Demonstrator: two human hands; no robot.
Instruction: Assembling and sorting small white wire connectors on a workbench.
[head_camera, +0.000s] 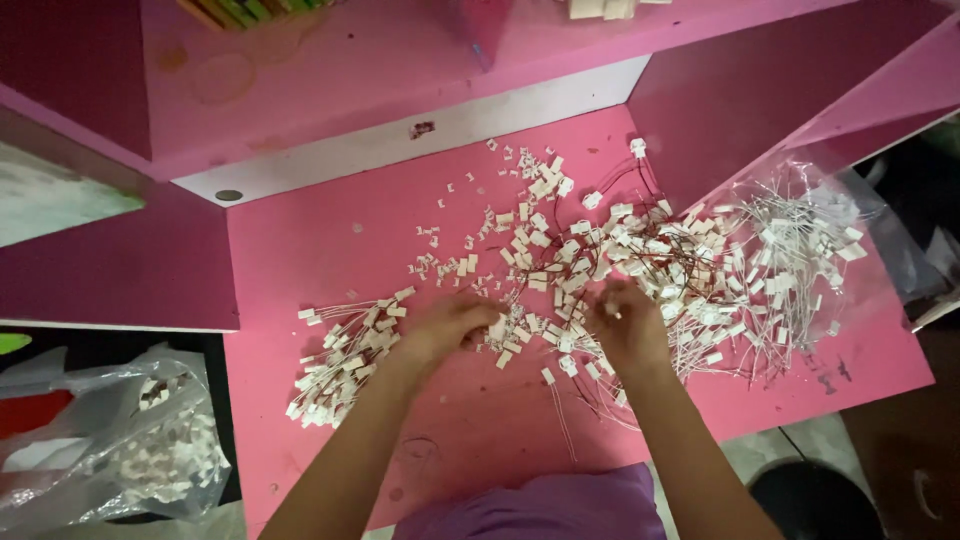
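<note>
Pinching a small white connector (612, 310) between curled fingers, the right hand (628, 325) rests at the edge of the tangled pile of wired connectors (690, 270) on the pink table (300, 250). Left hand (452, 322) lies fingers-down on loose white connector housings (530, 250) at the table centre; whether it grips one cannot be told. A sorted bundle of wired connectors (345, 360) lies just left of it. A clear plastic bag (120, 440) of white parts sits beyond the table's left edge
</note>
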